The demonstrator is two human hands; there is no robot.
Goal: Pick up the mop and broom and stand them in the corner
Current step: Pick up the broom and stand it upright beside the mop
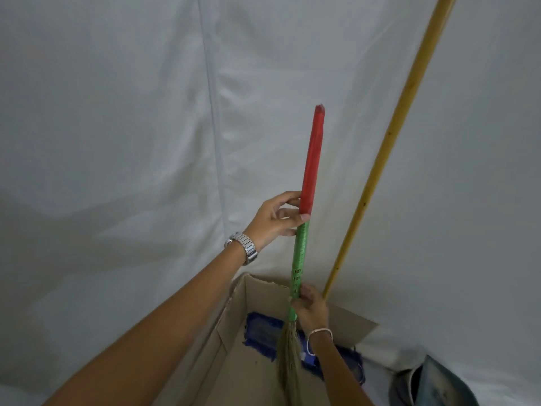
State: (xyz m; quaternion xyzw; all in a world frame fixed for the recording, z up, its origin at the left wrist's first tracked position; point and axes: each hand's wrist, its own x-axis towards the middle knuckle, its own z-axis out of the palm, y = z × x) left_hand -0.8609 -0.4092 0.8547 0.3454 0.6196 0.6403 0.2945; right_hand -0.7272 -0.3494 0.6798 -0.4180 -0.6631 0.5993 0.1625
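Broom (301,250) upright over cardboard box (234,312) in corner. Left hand (275,221) curls loosely where red meets green; right hand (310,306) grips low, near bristles. Looks light, stiff stick, soft bristles. Mop (389,142) leans just beside.

Both bare arms reach forward and up from the lower edge of the view. The left hand (273,219), highest, has its fingers curled loosely with the palm turned right, a metal watch (242,247) on its wrist. The right hand (310,309) sits lower, fingers closed in a grip, a thin white band (319,332) around its wrist.
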